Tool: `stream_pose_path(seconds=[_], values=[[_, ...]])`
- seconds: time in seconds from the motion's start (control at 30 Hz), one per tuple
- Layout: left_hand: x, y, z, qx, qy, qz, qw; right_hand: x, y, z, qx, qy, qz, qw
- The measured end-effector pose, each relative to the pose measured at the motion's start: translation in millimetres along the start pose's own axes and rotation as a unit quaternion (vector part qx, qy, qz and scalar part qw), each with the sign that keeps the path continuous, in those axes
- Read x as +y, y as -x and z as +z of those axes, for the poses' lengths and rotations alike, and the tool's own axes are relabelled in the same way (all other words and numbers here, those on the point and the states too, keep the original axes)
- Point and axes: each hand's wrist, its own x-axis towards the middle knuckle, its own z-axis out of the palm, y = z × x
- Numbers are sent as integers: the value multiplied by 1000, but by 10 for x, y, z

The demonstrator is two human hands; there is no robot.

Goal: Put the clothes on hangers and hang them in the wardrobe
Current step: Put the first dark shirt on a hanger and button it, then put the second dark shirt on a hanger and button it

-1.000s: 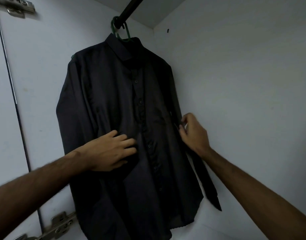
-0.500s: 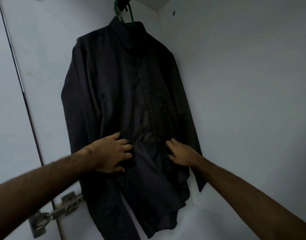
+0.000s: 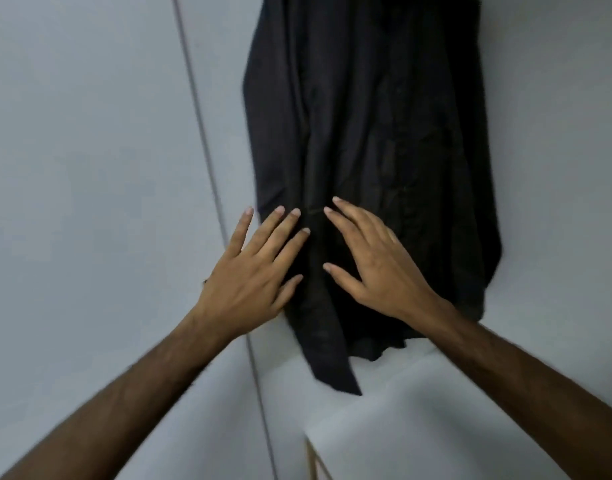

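A black button-up shirt (image 3: 384,140) hangs inside the wardrobe; its collar and hanger are cut off above the frame. One sleeve end dangles down at the bottom, past the hem. My left hand (image 3: 252,268) is spread with straight fingers over the shirt's lower left edge. My right hand (image 3: 370,261) is also spread flat, over the lower front of the shirt beside the left hand. Neither hand grips the cloth.
The white wardrobe wall (image 3: 89,168) stretches left, with a thin dark seam (image 3: 207,154) running down it. Below the shirt sits a white shelf (image 3: 418,420) with a wooden front edge. The pale wall (image 3: 557,168) closes in to the right of the shirt.
The view has dropped, so hanger and rail left the frame. Both hands slid down the shirt; the right hand released the sleeve edge and moved in beside the left, fingers straightened.
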Motion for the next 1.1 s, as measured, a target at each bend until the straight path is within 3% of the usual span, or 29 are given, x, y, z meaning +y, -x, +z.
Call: stream_pose_path(seconds=[0.17,0.37,0.73,1.1], values=[[-367,1236,-326,-61,-30,-144,987,-1125,-198,382,-38,-58,-89,994],[-628,3212,-946,-144,-65,-287,945,-3079,-67,958,-114,-181,-191,958],[-696,6231,-2495,-297,-162,-462,820,-6459,520,1175,-187,-328,-370,849],[-557,8310,-3938,-393,-217,-585,675,-9190,1079,1051,-238,-403,-504,726]])
